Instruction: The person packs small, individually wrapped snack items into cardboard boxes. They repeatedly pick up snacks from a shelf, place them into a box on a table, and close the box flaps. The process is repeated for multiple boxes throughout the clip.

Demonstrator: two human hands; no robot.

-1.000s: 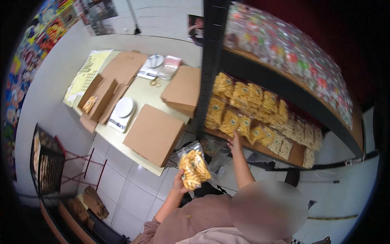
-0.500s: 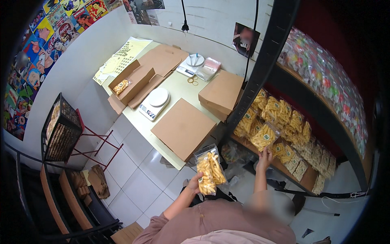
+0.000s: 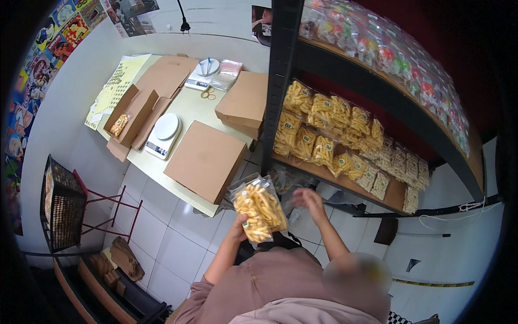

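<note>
bags point(image 3: 263, 208) of yellow finger-shaped snacks, at least two overlapped, sit in the left hand point(image 3: 238, 229), gripped at their lower left side, in front of the person's torso point(image 3: 264, 278). right hand point(image 3: 311, 203) is released, fingers loosely spread, just right of the held bags and apart from them. shelf point(image 3: 397, 191) is beyond and right of the right hand, lined with snack packs point(image 3: 322, 151), yellow nearer the hand, paler ones further right. brown box point(image 3: 205, 159) is beyond the left hand on a table point(image 3: 189, 110); white scale point(image 3: 163, 132) lies farther left, then open carton point(image 3: 144, 112) with a lone pack point(image 3: 118, 125) inside. black basket point(image 3: 67, 210) is well left of the left hand.
</note>
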